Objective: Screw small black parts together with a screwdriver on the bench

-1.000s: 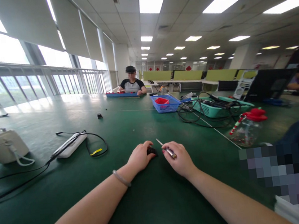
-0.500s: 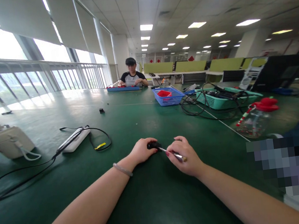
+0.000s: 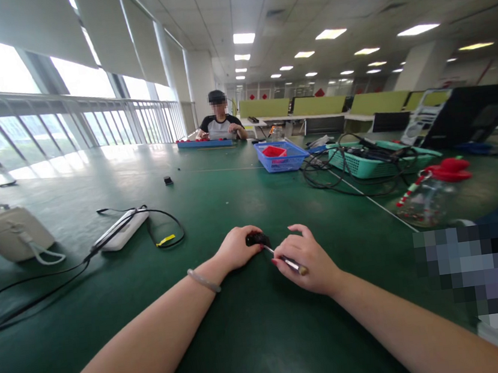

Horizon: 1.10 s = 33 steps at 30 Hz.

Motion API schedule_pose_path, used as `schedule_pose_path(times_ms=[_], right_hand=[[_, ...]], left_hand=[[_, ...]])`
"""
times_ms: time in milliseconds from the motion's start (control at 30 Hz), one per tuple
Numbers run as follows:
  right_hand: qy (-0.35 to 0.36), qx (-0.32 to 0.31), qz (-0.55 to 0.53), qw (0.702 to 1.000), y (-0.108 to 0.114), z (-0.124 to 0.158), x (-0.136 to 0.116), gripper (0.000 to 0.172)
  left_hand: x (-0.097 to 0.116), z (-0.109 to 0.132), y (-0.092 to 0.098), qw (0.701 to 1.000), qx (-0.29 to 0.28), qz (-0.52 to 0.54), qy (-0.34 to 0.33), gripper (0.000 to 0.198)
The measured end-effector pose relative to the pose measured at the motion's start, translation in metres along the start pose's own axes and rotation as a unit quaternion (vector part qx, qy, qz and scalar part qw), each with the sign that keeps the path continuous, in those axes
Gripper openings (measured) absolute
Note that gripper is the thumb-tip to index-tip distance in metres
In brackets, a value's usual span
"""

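Near the middle of the green table (image 3: 250, 343), my left hand (image 3: 238, 248) is closed around a small black object (image 3: 257, 239), thumb and fingers on its left side. My right hand (image 3: 305, 258) pinches a thin metal tool (image 3: 291, 264) with a brownish end, which looks like a small brush or screwdriver. The tool's thin tip points left and meets the black object's lower right edge. Exactly what the black object is cannot be made out.
A white power bank (image 3: 125, 229) with black cables lies left, beside a beige bag (image 3: 9, 231). A blue basket (image 3: 283, 161), a teal basket (image 3: 360, 167) and a red-lidded jar (image 3: 432, 200) stand right. A person (image 3: 221, 120) sits across.
The tool's brownish end has shifted slightly left and down, and its tip now meets the black object lower. More of the black object shows. The view has tilted a little.
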State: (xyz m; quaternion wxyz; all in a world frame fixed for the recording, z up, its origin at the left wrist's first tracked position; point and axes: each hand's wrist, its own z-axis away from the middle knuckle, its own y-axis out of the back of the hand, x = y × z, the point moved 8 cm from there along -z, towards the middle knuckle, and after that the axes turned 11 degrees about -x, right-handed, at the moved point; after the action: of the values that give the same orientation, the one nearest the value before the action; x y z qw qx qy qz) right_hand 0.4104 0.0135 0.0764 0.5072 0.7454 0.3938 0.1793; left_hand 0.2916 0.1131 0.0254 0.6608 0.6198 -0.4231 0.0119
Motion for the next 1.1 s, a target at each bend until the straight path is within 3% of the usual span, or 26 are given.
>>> schedule_pose_path(times_ms=[167,367,633,1100], right_hand=[[0.02,-0.005,0.041,0.999,0.001,-0.001,-0.007,0.014],[0.029,-0.056,0.092,0.994,-0.011,-0.003,-0.011,0.014],[0.039,-0.02,0.112,0.993,-0.004,-0.001,-0.012,0.017],[0.002,-0.007,0.088,0.996,-0.003,-0.001,0.0,0.016]], left_hand=[[0.0,0.0,0.0,1.0,0.002,-0.01,-0.007,0.036],[0.001,0.0,0.0,1.0,0.005,-0.012,-0.012,0.035],[-0.003,0.0,-0.001,1.0,0.011,-0.005,0.007,0.048],[0.002,0.0,0.0,1.0,0.006,-0.017,-0.008,0.036]])
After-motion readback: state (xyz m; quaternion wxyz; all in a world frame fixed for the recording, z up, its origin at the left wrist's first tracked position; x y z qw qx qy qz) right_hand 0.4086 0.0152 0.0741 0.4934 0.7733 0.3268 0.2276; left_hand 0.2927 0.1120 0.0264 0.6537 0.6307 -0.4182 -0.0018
